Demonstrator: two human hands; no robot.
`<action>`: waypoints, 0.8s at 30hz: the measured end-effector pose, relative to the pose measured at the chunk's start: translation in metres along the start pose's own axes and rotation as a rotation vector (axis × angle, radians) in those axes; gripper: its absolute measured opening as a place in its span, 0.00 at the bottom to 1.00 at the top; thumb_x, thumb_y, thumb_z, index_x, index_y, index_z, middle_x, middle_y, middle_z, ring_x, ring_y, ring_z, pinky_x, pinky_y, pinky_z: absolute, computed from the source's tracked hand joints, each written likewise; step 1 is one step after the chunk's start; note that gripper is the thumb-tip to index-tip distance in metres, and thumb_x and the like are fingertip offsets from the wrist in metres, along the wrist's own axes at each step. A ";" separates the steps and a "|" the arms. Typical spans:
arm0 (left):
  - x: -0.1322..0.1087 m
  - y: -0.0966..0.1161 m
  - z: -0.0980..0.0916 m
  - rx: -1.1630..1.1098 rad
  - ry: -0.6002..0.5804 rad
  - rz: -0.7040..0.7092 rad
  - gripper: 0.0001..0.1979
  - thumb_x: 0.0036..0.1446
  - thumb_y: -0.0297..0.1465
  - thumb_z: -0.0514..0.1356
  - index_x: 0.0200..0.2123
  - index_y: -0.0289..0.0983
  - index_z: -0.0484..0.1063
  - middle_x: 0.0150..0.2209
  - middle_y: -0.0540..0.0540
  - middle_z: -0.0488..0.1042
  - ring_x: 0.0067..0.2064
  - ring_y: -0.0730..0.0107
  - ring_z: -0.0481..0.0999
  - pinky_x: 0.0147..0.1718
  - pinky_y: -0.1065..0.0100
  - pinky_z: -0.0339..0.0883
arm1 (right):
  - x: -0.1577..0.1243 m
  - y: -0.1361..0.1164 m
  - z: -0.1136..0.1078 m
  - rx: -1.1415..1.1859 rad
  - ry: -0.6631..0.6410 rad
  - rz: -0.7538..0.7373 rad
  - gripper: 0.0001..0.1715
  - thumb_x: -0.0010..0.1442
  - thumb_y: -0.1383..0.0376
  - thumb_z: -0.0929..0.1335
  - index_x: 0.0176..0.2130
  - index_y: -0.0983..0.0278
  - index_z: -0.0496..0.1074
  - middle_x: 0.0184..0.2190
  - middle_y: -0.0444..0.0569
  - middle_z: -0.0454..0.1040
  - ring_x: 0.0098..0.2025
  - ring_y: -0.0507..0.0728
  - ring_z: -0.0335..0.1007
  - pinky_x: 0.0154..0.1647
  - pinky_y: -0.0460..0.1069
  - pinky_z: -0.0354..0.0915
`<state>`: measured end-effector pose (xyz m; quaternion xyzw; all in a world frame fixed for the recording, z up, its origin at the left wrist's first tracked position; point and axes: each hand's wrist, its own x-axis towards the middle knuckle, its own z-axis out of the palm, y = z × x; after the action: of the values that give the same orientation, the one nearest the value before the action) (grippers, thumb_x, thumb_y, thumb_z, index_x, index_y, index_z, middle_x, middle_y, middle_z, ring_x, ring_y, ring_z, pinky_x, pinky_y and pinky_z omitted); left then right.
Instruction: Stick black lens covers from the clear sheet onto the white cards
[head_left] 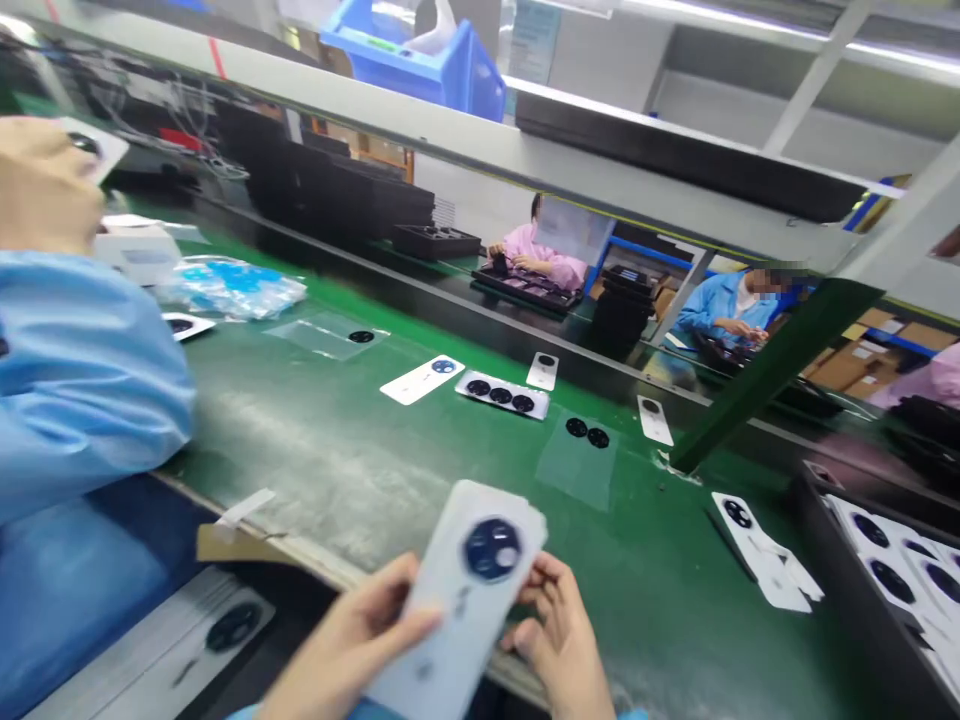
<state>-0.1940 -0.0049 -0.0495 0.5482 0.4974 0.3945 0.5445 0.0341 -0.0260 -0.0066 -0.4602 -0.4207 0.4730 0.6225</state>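
White phone back covers [450, 620], seemingly more than one in a stack, are held tilted in front of me at the bench's near edge. The top one carries a round dark camera ring [491, 549] near its upper end and small dark marks below. My left hand [375, 630] grips the stack from the left, thumb lying on its face. At the right edge is my right hand [559, 630], fingers loosely curled and apart from the thumb; its fingertips are close to the covers, and whether they touch is unclear.
On the green bench [322, 430] lie a white cover [412, 385], a strip with three black rings [502, 394] and a clear bag with two rings [577, 470]. A black tray of covers [817, 540] stands right. A co-worker's blue sleeve [82, 370] is left; a green post [772, 375] rises right.
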 end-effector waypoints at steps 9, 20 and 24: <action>0.072 0.080 0.114 -0.188 -0.363 0.010 0.21 0.53 0.51 0.54 0.30 0.38 0.62 0.27 0.52 0.66 0.30 0.71 0.67 0.29 0.71 0.64 | 0.032 -0.020 -0.036 0.083 0.283 0.226 0.27 0.47 0.54 0.73 0.44 0.65 0.71 0.42 0.51 0.77 0.46 0.62 0.71 0.46 0.54 0.66; 0.090 0.076 0.054 0.587 -0.226 0.181 0.10 0.58 0.39 0.49 0.38 0.41 0.63 0.22 0.53 0.72 0.25 0.67 0.72 0.25 0.70 0.60 | 0.032 -0.009 -0.076 -0.356 0.353 0.240 0.25 0.45 0.54 0.72 0.40 0.67 0.72 0.37 0.52 0.78 0.40 0.63 0.72 0.39 0.53 0.66; 0.076 0.078 0.056 1.065 0.054 0.407 0.14 0.60 0.36 0.49 0.44 0.36 0.66 0.38 0.41 0.75 0.40 0.55 0.74 0.35 0.60 0.67 | 0.030 -0.015 -0.076 -0.555 0.370 0.219 0.19 0.47 0.55 0.70 0.37 0.64 0.72 0.34 0.49 0.77 0.38 0.61 0.71 0.38 0.51 0.65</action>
<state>-0.1160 0.0642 0.0140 0.8214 0.5257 0.2003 0.0933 0.1156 -0.0120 -0.0061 -0.7322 -0.3611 0.3133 0.4851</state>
